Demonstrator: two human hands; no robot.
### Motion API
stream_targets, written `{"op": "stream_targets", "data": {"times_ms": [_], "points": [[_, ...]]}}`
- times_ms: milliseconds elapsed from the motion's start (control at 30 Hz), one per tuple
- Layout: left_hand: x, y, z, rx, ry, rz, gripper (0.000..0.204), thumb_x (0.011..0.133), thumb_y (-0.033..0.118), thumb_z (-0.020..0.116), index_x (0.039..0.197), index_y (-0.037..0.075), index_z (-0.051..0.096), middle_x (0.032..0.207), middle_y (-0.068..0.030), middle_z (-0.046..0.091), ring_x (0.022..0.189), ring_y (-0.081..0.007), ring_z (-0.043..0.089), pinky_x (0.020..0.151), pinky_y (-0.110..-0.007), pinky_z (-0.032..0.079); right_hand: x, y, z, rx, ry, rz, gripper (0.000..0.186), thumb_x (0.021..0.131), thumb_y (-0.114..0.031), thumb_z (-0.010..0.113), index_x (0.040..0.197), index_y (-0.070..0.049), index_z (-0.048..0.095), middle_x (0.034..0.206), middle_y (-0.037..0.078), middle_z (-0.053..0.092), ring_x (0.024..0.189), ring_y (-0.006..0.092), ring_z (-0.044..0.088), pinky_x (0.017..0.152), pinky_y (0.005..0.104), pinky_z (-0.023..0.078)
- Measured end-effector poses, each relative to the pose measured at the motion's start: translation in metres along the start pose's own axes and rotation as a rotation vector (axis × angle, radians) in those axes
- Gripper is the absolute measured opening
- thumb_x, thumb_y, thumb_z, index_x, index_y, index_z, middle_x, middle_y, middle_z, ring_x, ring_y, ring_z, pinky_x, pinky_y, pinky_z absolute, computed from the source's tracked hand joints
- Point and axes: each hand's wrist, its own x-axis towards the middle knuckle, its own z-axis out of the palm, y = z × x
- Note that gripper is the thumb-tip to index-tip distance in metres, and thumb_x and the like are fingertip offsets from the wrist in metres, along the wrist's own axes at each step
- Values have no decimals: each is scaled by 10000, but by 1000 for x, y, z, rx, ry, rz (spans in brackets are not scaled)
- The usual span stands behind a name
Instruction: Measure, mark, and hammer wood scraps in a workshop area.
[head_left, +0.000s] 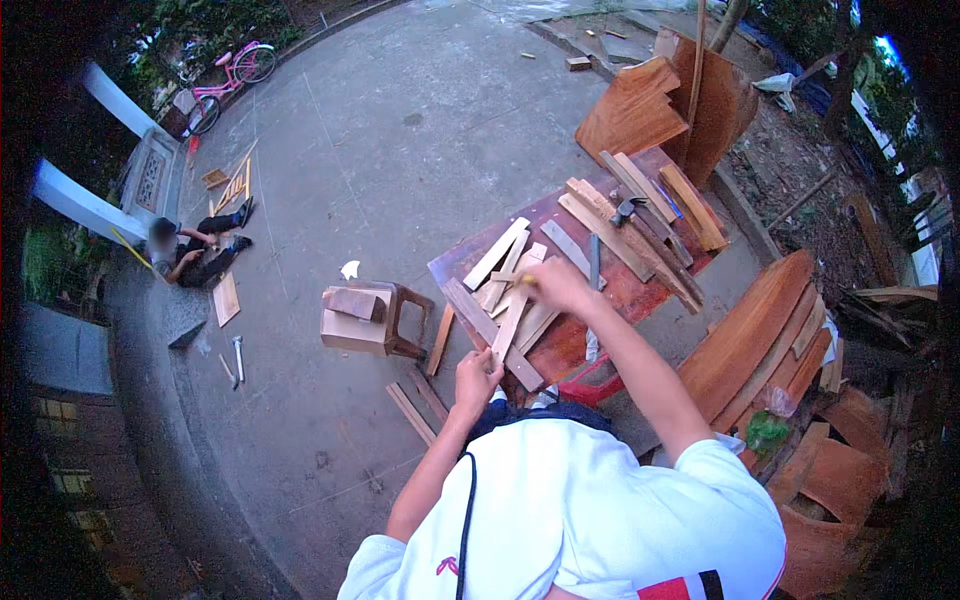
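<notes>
- Just beyond the white shirt (pixel 580 500), the left hand (pixel 480 378) pinches the near end of a pale wooden strip (pixel 510 325), which slants away from it toward the right hand.
- The right hand (pixel 560 287) is curled closed by the strip's far end, around a small yellowish thing (pixel 528 281) too small to identify; whether it also grips the strip, I cannot tell.
- Beneath the strip, a grey-brown board (pixel 468 305) crosses along the edge of a reddish table (pixel 565 350).
- Loose pale pieces (pixel 497 254) crowd the tabletop just past the hands.
- To the right, a green plastic bag (pixel 768 432), contents unclear, lies beside stacked brown boards (pixel 750 335).
- Left of the table, a brown stool (pixel 402 325) bears a wooden block (pixel 352 303).
- Farther across the tabletop, a hammer (pixel 628 208) rests among longer strips.
- Well apart, another person (pixel 195 262) sits on the ground at left; beyond stands a pink bicycle (pixel 235 72).
</notes>
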Motion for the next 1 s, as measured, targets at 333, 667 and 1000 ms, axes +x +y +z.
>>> {"op": "stream_targets", "data": {"times_ms": [333, 667, 1000], "points": [[8, 34, -16, -47, -18, 17, 424, 737, 204, 784, 1075, -43, 715, 908, -237, 713, 824, -336, 728, 771, -396, 574, -38, 39, 5, 830, 436, 280, 238, 925, -223, 706, 1067, -37, 752, 980, 86, 771, 889, 151, 710, 814, 298, 544], [72, 74, 27, -73, -147, 145, 522, 773, 154, 774, 1248, -14, 639, 1134, -228, 681, 1041, -340, 675, 909, -423, 534, -148, 51, 40, 877, 764, 484, 159, 967, -134, 652, 1051, -9, 704, 1048, 63, 731, 994, 137, 667, 881, 306, 522], [62, 35, -7, 289, 202, -146, 824, 841, 387, 744, 1456, -41, 401, 1173, -309, 617, 1111, -397, 619, 941, -471, 500, -198, 74, 53, 867, 770, 675, 203, 985, -179, 641, 1075, -3, 683, 1075, 94, 711, 1048, 181, 659, 934, 316, 496]]}}
